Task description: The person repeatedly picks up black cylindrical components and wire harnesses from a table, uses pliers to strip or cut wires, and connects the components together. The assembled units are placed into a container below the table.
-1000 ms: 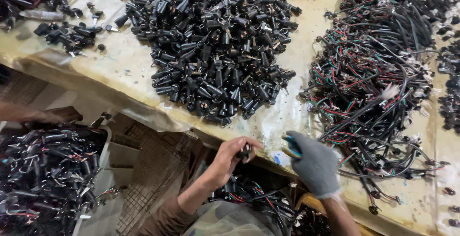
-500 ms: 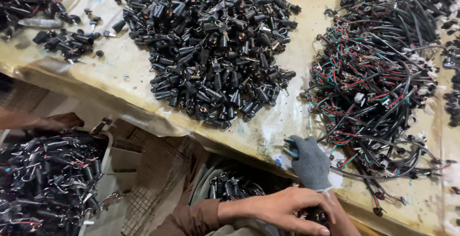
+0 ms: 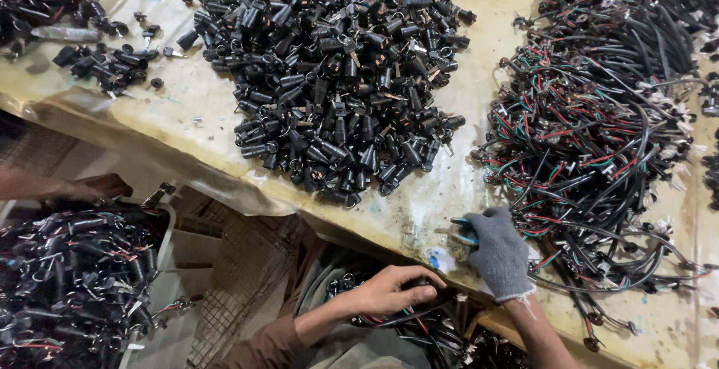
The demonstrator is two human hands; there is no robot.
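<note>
— Head view: where are the hands?

— Bare left hand (image 3: 389,293), fingers curled on wired parts (image 3: 408,316) below the table edge (image 3: 314,215). Gloved right hand (image 3: 500,253) at five o'clock, closed around a blue-handled tool (image 3: 463,231).

— Nearby?

— Wire harnesses (image 3: 599,129) touching its three o'clock side; black cylinders (image 3: 337,77) at eleven.

On the table (image 3: 187,126) I see a central heap of cylindrical parts (image 3: 337,77); a wire harness pile (image 3: 607,114) lies right of it, and a smaller cluster of parts (image 3: 105,66) left. My gloved right hand (image 3: 498,253) rests on the near table edge, just beside the harnesses. My left hand (image 3: 389,294) sits below that edge, on finished assemblies (image 3: 408,324). A basket of assemblies (image 3: 71,279) stands at lower left.
</note>
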